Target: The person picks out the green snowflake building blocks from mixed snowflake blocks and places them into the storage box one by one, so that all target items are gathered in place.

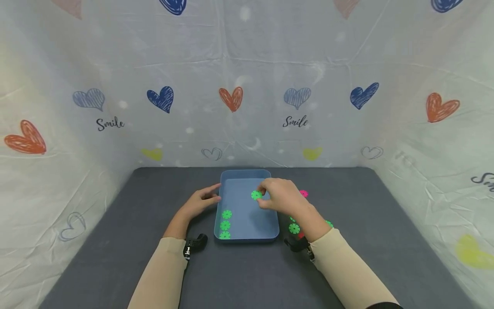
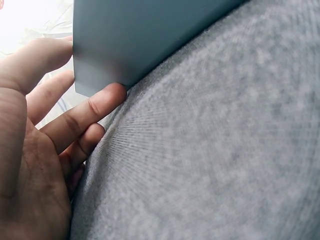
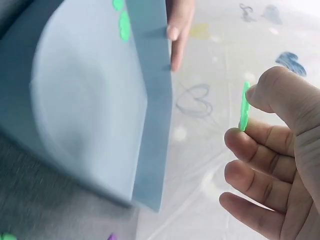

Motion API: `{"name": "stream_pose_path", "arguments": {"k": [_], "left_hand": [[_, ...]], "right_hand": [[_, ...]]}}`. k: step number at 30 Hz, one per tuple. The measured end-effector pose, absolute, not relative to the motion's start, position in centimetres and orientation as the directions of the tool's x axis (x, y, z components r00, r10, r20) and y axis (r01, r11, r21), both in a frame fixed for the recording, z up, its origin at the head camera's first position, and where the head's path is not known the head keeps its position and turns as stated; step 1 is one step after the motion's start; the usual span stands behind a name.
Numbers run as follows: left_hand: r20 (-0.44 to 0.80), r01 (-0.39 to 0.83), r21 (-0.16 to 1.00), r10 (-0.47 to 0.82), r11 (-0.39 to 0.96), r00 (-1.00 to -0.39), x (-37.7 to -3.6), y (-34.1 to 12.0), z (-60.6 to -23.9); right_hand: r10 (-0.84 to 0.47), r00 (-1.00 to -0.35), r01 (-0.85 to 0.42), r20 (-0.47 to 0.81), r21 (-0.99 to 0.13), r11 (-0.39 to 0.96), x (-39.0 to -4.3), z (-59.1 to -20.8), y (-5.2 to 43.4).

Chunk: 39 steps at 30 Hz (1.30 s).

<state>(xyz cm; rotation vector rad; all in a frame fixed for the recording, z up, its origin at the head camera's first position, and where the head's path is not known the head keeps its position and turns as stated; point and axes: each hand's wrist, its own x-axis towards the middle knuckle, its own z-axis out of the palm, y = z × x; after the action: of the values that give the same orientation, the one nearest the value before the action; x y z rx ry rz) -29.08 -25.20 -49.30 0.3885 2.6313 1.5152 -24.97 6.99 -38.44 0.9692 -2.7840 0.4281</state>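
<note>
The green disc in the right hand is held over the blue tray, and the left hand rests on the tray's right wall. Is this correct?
Not quite. The left hand rests on the left wall of the blue tray, as the head view shows. The right hand does pinch the green disc over the tray.

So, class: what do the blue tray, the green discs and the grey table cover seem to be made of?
Tray: probably plastic, given its smooth matt walls, thin even rim and rounded corners.
Green discs, such as the one pinched by the right hand: likely thin rigid plastic, with notched edges and a bright uniform colour.
Table cover: seemingly felt or knit cloth, with a fuzzy, fibrous surface.
</note>
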Motion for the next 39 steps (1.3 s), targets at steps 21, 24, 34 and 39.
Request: {"name": "stream_pose_path", "arguments": {"k": [21, 24, 34, 39], "left_hand": [[0.047, 0.175, 0.87, 0.276, 0.461, -0.96, -29.0, -25.2, -49.1], [0.057, 0.187, 0.869, 0.283, 0.459, -0.958, -29.0, -25.2, -49.2], [0.074, 0.199, 0.869, 0.279, 0.453, -0.958, -29.0, -25.5, -49.0], [0.063, 0.192, 0.869, 0.282, 0.457, -0.957, -29.0, -25.4, -49.0]], "right_hand": [[-0.628, -0.771, -0.635, 0.102, -0.19, 0.749, -28.7, -41.9, -1.3], [-0.639, -0.765, -0.641, 0.073, -0.181, 0.746, -29.0, -42.3, -2.3], [-0.606, -0.795, -0.599, 0.007, -0.157, 0.785, -29.9, -44.2, -4.3], [-0.556, -0.829, -0.557, 0.054, -0.15, 0.816, -29.9, -45.5, -4.5]]}}
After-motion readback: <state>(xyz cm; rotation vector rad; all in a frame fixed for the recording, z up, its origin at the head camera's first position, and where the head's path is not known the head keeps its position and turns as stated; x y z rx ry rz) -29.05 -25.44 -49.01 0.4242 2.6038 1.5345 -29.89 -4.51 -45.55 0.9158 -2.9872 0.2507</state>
